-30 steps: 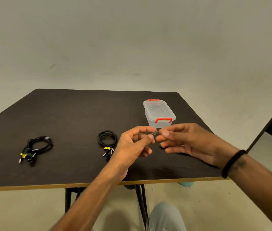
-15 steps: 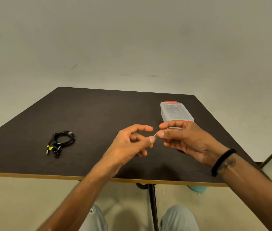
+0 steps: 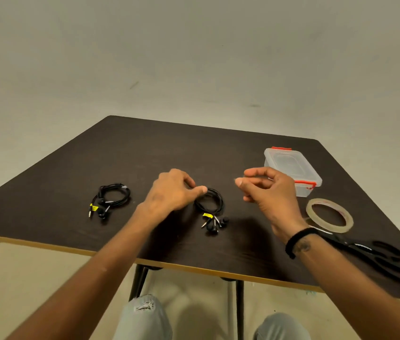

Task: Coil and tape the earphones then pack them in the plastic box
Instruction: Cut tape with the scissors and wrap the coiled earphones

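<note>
— Earphones (image 3: pixel 210 204), coiled, mid dark table (image 3: pixel 145 148); left hand (image 3: pixel 172 192) pinching the loop.
— Right hand (image 3: pixel 267 192)?
— Raised, fingertips pinched; holding what, can't tell. Plastic box (image 3: pixel 292 168) shut behind; pale bare wall

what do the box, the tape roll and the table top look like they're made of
Box: clear, slightly frosted plastic with orange-red clips; the table shows through its walls.
Tape roll: glossy see-through film, probably plastic.
Table top: dark matte board with faint wood grain and a pale edge strip, likely laminate.
</note>
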`<state>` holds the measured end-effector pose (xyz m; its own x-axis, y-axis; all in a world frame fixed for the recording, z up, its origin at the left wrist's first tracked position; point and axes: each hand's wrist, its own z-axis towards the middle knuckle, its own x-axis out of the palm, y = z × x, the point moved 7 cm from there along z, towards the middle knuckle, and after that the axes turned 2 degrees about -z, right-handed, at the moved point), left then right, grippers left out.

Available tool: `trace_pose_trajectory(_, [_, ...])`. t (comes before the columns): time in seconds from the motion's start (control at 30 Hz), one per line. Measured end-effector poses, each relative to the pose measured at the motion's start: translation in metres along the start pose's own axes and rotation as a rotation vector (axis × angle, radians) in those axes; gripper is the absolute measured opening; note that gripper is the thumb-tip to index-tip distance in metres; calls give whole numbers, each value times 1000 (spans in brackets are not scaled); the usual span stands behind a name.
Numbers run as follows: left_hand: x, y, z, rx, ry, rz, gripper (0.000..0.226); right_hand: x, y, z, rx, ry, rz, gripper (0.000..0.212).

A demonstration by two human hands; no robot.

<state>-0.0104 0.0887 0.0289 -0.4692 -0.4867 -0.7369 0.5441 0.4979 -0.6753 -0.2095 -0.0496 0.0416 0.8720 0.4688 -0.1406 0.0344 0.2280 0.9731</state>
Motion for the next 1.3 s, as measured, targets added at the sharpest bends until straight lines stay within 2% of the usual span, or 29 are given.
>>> trace_pose_trajectory(0.17, [11, -5, 9, 23, -10, 80, 18, 25, 0, 13, -206, 6, -226, 19])
trace_pose_trajectory(0.47, [21, -15, 6, 71, -53, 173, 7, 67, 3, 2, -554, -6, -585, 16])
trace_pose_trajectory(0.63, [16, -2, 16, -43, -17, -105, 16, 62, 8, 0, -605, -46, -597, 15])
trace_pose_trajectory(0.77, [25, 5, 18, -185, 144, -337, 13, 61, 4, -1, -596, -29, -589, 14])
trace_pose_trajectory(0.83, [27, 6, 19, -233, 175, -392, 18, 62, 3, -2, -594, -12, -599, 16])
trace_pose_trajectory(0.9, [26, 4, 21, -262, 175, -326, 20, 62, 2, -3, -595, 6, -614, 18])
trace_pose_trajectory(1.07, [14, -17, 25, -215, 44, 152, 25, 59, 1, -6, -597, 31, -631, 18])
trace_pose_trajectory(1.13, [14, -29, 25, -186, 38, 292, 23, 57, 0, -8, -604, 41, -630, 17])
trace_pose_trajectory(1.3, [17, -46, 21, -169, 97, 406, 9, 53, -1, -12, -621, 56, -662, 16])
